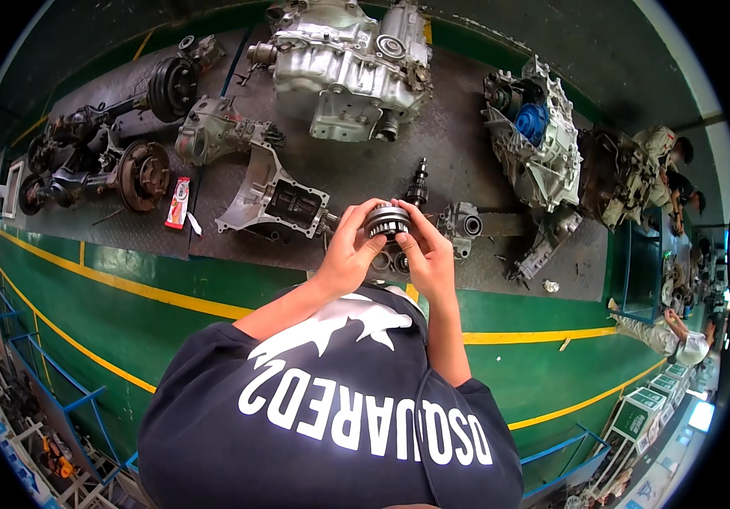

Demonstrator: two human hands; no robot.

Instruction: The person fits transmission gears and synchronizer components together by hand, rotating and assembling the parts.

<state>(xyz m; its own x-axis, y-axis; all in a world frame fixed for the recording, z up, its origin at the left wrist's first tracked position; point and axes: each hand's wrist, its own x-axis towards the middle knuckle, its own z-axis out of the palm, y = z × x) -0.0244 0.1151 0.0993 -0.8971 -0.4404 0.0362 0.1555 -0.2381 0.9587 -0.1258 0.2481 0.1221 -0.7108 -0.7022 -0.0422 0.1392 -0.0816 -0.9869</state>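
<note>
My left hand and my right hand together hold a round metal gear in front of my chest. It is ring-shaped, with a smooth grooved upper rim and a row of teeth or rollers lower down. My thumbs press its near side and my fingers wrap round its far side. Just past my hands, a dark stepped gear shaft stands on the metal bench. An open grey gearbox housing lies left of my hands, and a smaller metal casing lies to the right.
A large silver transmission sits at the back of the bench. At right stands another gearbox with a blue part; rusty axle assemblies lie left. A red and white packet lies near the front edge. A person is at far right.
</note>
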